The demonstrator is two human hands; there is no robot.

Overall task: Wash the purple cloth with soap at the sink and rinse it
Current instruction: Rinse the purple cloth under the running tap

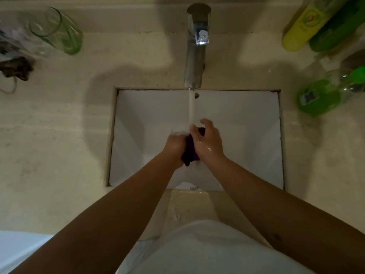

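Observation:
The purple cloth (190, 153) is bunched up between both hands over the white sink (246, 119). My left hand (174, 148) grips its left side. On the right and top of the cloth, my right hand (208, 142) closes its wet fingers. Water (191, 107) runs from the chrome tap (195, 46) straight down onto the top of the cloth and my fingers, where it splashes white. Most of the cloth is hidden by my hands.
On the beige counter, a green glass (57, 31) and a dark crumpled thing (15, 67) sit at the back left. Yellow (300, 28) and green bottles (320, 95) stand at the right. The overflow hole (196, 95) shows on the sink's back wall.

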